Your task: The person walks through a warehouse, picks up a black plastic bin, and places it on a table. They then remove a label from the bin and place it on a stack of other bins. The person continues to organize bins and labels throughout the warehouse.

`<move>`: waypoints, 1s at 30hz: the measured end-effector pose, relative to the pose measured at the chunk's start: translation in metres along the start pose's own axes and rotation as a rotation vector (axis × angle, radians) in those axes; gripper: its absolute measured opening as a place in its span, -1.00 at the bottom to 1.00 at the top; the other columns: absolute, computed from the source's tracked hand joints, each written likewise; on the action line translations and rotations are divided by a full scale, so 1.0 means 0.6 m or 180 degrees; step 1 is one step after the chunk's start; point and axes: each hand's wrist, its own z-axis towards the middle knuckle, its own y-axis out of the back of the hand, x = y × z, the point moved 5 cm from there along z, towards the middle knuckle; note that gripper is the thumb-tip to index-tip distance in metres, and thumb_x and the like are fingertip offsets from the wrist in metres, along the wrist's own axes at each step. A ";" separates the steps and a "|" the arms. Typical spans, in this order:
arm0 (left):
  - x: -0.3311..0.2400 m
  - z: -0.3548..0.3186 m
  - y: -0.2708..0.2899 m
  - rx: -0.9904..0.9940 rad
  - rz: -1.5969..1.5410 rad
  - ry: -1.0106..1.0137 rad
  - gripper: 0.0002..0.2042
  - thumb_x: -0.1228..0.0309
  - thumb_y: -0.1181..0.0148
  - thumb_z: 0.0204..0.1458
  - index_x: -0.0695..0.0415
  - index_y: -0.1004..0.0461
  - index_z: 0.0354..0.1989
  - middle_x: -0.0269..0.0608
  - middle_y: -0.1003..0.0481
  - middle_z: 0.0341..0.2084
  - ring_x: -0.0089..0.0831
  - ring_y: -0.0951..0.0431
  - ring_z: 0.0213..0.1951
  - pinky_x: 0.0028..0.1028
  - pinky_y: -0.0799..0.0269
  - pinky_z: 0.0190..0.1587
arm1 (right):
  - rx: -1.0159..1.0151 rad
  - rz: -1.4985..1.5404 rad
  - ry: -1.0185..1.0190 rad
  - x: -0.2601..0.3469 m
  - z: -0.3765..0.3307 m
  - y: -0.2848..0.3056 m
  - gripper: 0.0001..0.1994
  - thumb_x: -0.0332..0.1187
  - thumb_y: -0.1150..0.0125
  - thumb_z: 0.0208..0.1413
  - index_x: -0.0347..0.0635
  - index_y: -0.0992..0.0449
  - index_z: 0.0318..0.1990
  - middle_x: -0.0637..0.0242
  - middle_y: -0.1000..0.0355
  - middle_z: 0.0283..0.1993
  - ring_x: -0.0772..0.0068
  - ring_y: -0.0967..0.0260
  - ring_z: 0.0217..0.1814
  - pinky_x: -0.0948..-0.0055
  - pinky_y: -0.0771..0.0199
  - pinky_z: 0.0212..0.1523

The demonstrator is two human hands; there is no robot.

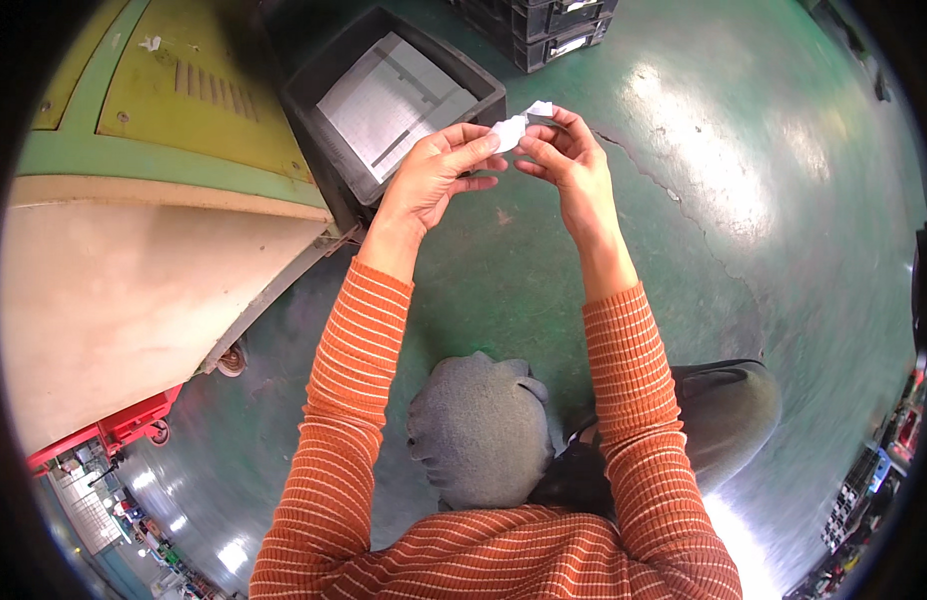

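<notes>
My left hand pinches a crumpled white wipe between thumb and fingers; whether it is paper or cloth I cannot tell. Close beside it, my right hand has its thumb and fingers closed on a small, thin dark grey piece. White material also shows above that piece, by the right fingertips. The kind of the grey piece is not clear, since the fingers cover much of it. Both hands are raised at arm's length, just past the near right corner of a black plastic crate.
Inside the crate lies a printed sheet. Stacked black crates stand farther back. A yellow-green and cream machine housing fills the left side, with a red wheeled base below it. The floor is glossy green.
</notes>
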 end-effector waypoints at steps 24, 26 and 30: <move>0.005 -0.003 -0.027 -0.0556 -0.0341 -0.0959 -0.80 0.44 -0.11 0.02 0.23 -0.35 -0.20 -0.24 -0.46 -0.29 -0.52 -0.47 -0.25 -0.49 -0.42 -0.17 | -0.0935 -0.1755 0.0884 0.019 -0.011 -0.019 -0.79 -0.36 -0.23 -0.21 -0.32 -0.50 -0.42 0.22 -0.35 -0.32 0.37 -0.33 -0.23 0.44 -0.30 -0.15; 0.009 -0.003 -0.024 -0.0475 -0.0399 -0.0922 -0.80 0.42 -0.08 0.04 0.23 -0.35 -0.19 -0.23 -0.46 -0.28 -0.51 -0.46 -0.23 -0.45 -0.40 -0.13 | -0.0925 -0.1836 0.0941 0.022 -0.012 -0.022 -0.78 -0.35 -0.25 -0.23 -0.32 -0.49 -0.43 0.22 -0.35 -0.31 0.36 -0.32 -0.23 0.42 -0.30 -0.16; 0.015 -0.007 -0.028 -0.0188 -0.0760 -0.0724 -0.74 0.36 -0.12 0.02 0.24 -0.36 -0.17 -0.27 -0.47 -0.31 -0.56 -0.47 -0.25 -0.49 -0.39 -0.17 | -0.1031 -0.2134 0.0991 0.023 -0.013 -0.022 -0.75 -0.33 -0.27 -0.25 -0.30 -0.47 -0.41 0.22 -0.32 -0.30 0.33 -0.31 -0.24 0.39 -0.32 -0.19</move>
